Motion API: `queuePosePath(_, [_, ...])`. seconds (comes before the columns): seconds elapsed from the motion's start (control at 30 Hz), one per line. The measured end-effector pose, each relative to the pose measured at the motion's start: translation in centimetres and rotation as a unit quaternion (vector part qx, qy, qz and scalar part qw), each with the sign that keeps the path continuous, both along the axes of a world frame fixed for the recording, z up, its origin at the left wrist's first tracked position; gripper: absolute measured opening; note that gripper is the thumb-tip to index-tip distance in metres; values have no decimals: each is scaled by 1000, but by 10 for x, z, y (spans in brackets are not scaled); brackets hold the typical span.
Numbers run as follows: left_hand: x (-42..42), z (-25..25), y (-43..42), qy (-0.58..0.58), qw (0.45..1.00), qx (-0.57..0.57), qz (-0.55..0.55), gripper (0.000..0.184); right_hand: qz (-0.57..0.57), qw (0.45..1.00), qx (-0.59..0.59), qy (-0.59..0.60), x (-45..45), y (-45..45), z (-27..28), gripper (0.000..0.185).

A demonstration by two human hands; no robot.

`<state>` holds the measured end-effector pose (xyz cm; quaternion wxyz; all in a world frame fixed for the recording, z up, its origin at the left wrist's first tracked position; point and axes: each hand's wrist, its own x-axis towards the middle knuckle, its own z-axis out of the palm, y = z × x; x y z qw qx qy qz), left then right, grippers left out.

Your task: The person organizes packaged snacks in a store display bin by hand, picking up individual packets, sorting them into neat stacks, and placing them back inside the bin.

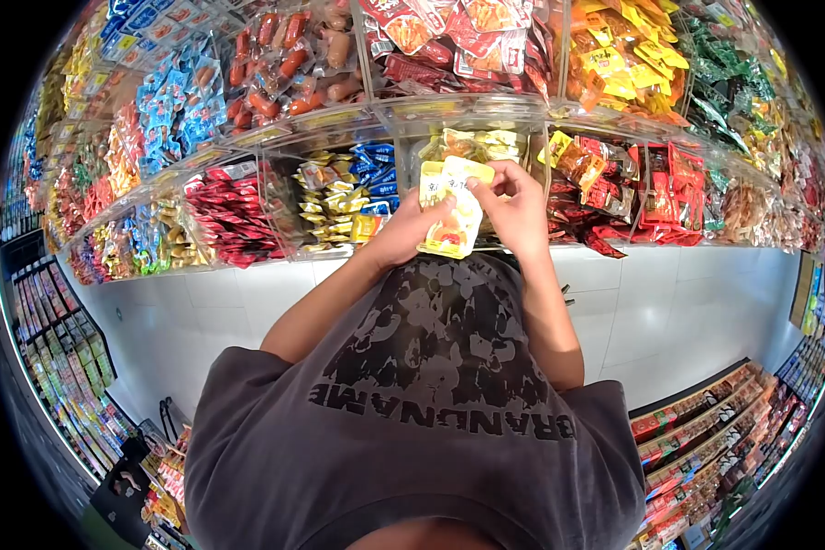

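Observation:
Two yellow-and-white snack packets (465,220) overlap in front of my chest, fanned slightly apart. My left hand (403,231) is closed on them from the left, its thumb lying across their faces. At the upper right corner of the front packet, my right hand (520,209) pinches the edge between thumb and fingers. Part of the rear packet is hidden behind the front one. Just beyond my hands is a clear bin holding similar yellow packets (486,144).
Clear-walled bins in two tiers curve around me. Red packets (234,206), blue packets (373,170) and red-and-black packets (596,174) fill the lower tier. Sausage snacks (293,69) and yellow-orange bags (619,55) sit above. Stocked shelves (706,440) stand behind me over a pale floor (651,312).

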<state>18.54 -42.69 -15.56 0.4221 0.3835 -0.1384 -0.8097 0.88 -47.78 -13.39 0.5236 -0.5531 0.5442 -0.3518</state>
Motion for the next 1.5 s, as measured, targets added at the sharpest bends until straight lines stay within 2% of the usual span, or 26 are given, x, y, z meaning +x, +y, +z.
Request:
queuePosePath(0.07, [-2, -1, 3, -113, 986, -120, -30, 43, 18, 1000, -19, 3, 5, 1, -4, 30])
queuePosePath(0.2, [1, -7, 5, -103, 989, -105, -16, 42, 15, 1000, 26, -2, 12, 4, -3, 32])
queuePosePath(0.27, [2, -7, 8, -107, 990, -92, -2, 42, -27, 997, -65, 8, 15, 5, -13, 29])
queuePosePath(0.3, [1, -7, 9, -110, 991, -80, 7, 41, 19, 1000, -20, -6, 14, 2, -13, 37])
queuePosePath(0.33, [1, -7, 10, -110, 991, -80, 14, 41, 26, 999, -20, -6, 13, 4, -12, 37])
queuePosePath(0.4, [0, -7, 11, -122, 991, -52, 23, 42, 32, 968, 206, -137, 11, 9, 1, 51])
queuePosePath(0.43, [-2, -6, 11, -122, 991, -52, 31, 42, 86, 933, 283, -203, 8, 7, -13, 64])
queuePosePath(0.5, [-8, -3, 12, -149, 986, -70, 37, 44, 82, 932, 283, -212, 14, 14, -12, 68])
queuePosePath(0.57, [-9, -4, 14, -182, 978, -95, 41, 47, 83, 916, 300, -254, 22, 19, 13, 81])
queuePosePath(0.63, [-4, -5, 10, -233, 964, -130, 14, 53, 88, 910, 313, -256, 21, 15, 17, 82])
queuePosePath(0.67, [-1, -3, 8, -242, 965, -97, 8, 55, 86, 906, 321, -262, 21, 10, 15, 83])
queuePosePath(0.7, [2, 1, 6, -266, 958, -106, 15, 55, 71, 928, 289, -223, 16, 4, -17, 79])
queuePosePath(0.73, [4, 7, 2, -289, 950, -115, 22, 55, 147, 909, 275, -276, 12, -8, 2, 75])
queuePosePath(0.77, [7, 15, -5, -293, 934, -203, 29, 59, 168, 930, 246, -214, 12, -18, 14, 73])
queuePosePath(0.8, [9, 18, -10, -280, 931, -229, 41, 61, 188, 946, 214, -152, 11, -25, 20, 73])
queuePosePath(0.9, [18, 28, -19, -286, 933, -220, -6, 64, 225, 950, 136, -169, 13, -40, 15, 75])
queuePosePath(0.93, [20, 20, -21, -415, 858, -304, -14, 67, 243, 953, 92, -158, 14, -43, 12, 75])
queuePosePath(0.97, [21, 12, -23, -531, 757, -379, -23, 69, 245, 953, 92, -156, 13, -46, 4, 77])
queuePosePath(1.13, [9, -19, -19, -530, 777, -332, -77, 80, 233, 944, 149, -180, -1, -40, -23, 79])
queuePosePath(1.23, [4, -43, -15, -570, 738, -327, -153, 90, 200, 895, 294, -268, -11, -32, -59, 81])
queuePosePath(1.27, [6, -54, -17, -569, 738, -328, -153, 90, 199, 896, 293, -268, -13, -28, -68, 81])
queuePosePath(1.33, [6, -52, -20, -546, 735, -332, -229, 89, 148, 883, 360, -263, -16, -21, -79, 80])
queuePosePath(1.37, [6, -51, -19, -558, 723, -339, -225, 78, 160, 880, 358, -268, -18, -21, -87, 78])
queuePosePath(1.4, [7, -40, -23, -558, 724, -338, -223, 78, 162, 880, 358, -268, -19, -21, -87, 78])
queuePosePath(1.47, [11, -26, -32, -450, 796, -340, -222, 62, 123, 868, 363, -316, -22, -18, -86, 73])
queuePosePath(1.5, [6, -34, -33, -450, 829, -289, -161, 56, 126, 862, 358, -336, -26, -18, -79, 64])
